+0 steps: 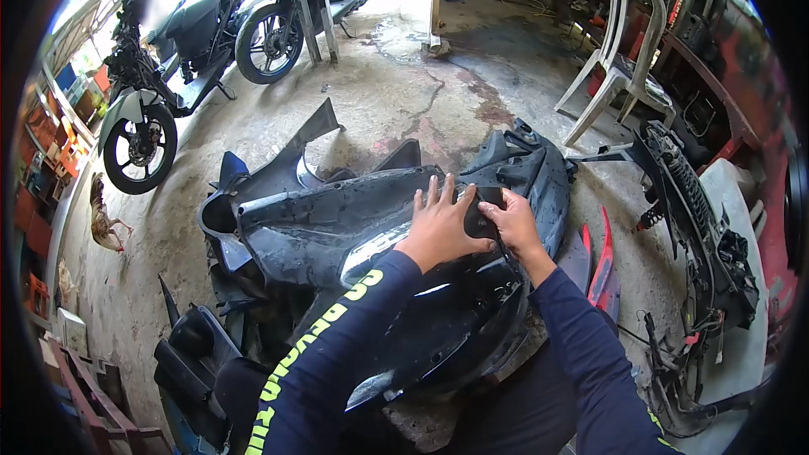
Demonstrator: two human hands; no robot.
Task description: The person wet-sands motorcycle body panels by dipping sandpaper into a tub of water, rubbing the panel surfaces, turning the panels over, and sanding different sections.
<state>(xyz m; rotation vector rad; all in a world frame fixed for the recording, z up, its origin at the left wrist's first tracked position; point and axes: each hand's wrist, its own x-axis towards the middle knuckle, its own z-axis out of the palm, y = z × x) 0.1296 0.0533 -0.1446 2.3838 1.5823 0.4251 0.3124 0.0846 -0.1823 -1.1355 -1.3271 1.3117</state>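
Your left hand (438, 227) is spread wide, its fingers laid over the dark piece and the nearby edge of the long dark panel (329, 202). Your right hand (516, 221) is narrow, with the thumb and fingers pinching the small dark piece (479, 217) near its right end. I can't tell if that piece is loose or joined to the panel, as your fingers hide part of it. To work on it well, keep your left palm flat and steady, and press softly so the thin plastic does not crack. Pinch close to the edge with your right hand, and use small, slow pushes or pulls. Mind any sharp edges under your fingertips. The dark piece lies right between your two hands, touching both. The long panel reaches away to the left of your left hand. The shiny black panel (455, 329) is just below both hands, nearer to you. The red strip (602, 265) is on the floor (388, 76), to the right of your right hand.
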